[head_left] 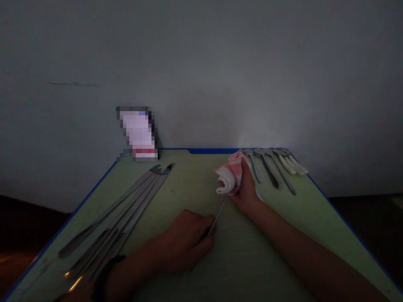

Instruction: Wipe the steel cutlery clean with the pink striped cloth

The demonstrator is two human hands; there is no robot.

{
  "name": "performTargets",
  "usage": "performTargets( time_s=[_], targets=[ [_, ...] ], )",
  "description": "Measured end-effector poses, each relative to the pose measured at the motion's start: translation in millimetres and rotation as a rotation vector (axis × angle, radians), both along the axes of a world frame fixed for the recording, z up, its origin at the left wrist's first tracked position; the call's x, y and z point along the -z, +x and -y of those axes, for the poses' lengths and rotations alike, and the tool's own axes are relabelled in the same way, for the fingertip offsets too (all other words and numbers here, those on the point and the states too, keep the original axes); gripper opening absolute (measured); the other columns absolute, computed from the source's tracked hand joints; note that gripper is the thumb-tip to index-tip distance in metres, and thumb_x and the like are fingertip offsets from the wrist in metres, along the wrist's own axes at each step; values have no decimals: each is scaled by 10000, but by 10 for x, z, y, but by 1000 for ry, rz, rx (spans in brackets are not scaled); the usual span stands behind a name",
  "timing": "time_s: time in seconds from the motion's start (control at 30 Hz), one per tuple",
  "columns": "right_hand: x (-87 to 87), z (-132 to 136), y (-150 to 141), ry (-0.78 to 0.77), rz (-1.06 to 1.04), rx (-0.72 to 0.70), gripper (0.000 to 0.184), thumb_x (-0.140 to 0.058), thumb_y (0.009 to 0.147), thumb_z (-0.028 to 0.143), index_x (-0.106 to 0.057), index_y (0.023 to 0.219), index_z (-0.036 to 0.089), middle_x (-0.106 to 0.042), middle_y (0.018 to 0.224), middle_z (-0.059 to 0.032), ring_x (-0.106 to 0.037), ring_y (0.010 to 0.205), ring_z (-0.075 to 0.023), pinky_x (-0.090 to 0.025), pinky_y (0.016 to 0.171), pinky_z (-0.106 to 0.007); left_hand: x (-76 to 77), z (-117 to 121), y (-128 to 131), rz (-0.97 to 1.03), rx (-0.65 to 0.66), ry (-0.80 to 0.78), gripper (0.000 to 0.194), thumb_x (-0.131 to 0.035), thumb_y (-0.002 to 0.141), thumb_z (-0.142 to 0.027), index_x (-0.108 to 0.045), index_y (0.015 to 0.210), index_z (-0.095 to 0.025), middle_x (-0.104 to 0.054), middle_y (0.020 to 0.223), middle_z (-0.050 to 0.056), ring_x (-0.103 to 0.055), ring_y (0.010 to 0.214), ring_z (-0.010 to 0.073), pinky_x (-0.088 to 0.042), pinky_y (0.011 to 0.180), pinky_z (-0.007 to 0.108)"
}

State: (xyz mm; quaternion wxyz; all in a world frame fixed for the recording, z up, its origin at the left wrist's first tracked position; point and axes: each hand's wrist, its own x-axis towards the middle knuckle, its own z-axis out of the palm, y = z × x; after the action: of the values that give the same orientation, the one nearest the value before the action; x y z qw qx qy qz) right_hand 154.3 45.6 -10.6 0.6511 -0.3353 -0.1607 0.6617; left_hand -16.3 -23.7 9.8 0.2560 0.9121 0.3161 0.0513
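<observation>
My left hand (192,235) is closed round the near end of a thin metal piece of cutlery (218,214), low over the front middle of the table. The far end of that cutlery goes out of sight at the cloth, so its kind cannot be told. My right hand (247,191) grips a bunched pink and white cloth (229,178) at the cutlery's far end. Part of the cloth is rolled and hangs toward the left. Just beyond my right hand lie several metal spoons and similar cutlery (267,167).
Several long metal utensils (126,209) lie slantwise at the left, near my left forearm. White-handled cutlery (291,163) rests at the back right. A blurred phone-like screen (140,134) leans against the wall (201,75). The greenish table (185,184) has a blue edge.
</observation>
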Motion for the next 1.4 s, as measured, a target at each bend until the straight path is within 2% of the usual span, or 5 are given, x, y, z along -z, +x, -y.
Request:
performTargets(
  time_s=[0.4,0.6,0.73,0.9,1.4],
  targets=[
    [-10,-17,16,-7,-86,-17,233,-495,797,425,-520,733,202,-594,555,40,-554,454,-127,-485,446,-238,4,-20,11,-48,30,-3,268,-295,943,-288,-495,801,-181,-579,707,1,-550,638,149,-410,672,288],
    [55,-37,61,-27,-67,-100,289,-468,804,432,-533,704,169,-581,512,11,-551,426,-122,-429,369,-200,-84,6,-7,-23,82,-98,223,-432,883,-370,-515,800,-180,-589,718,2,-551,664,157,-419,689,290],
    [126,-56,72,-28,-15,-37,295,-518,796,449,-549,751,159,-612,557,1,-576,457,-117,-466,409,-199,-121,84,3,69,129,-180,292,-607,753,-280,-524,1022,-201,-596,889,23,-536,868,198,-411,823,318],
    [156,-76,55,-18,38,14,388,-558,744,550,-543,793,166,-621,599,2,-587,478,-132,-470,397,-218,-67,119,24,129,24,-252,192,-400,889,-227,-497,1053,-207,-549,980,48,-512,931,184,-406,855,334],
    [64,-34,33,-4,46,-72,314,-611,685,466,-501,784,190,-561,560,45,-523,437,-104,-425,392,-203,-58,98,78,59,-45,-210,205,-409,893,-354,-474,793,-186,-526,773,15,-473,719,154,-407,664,279]
  ],
)
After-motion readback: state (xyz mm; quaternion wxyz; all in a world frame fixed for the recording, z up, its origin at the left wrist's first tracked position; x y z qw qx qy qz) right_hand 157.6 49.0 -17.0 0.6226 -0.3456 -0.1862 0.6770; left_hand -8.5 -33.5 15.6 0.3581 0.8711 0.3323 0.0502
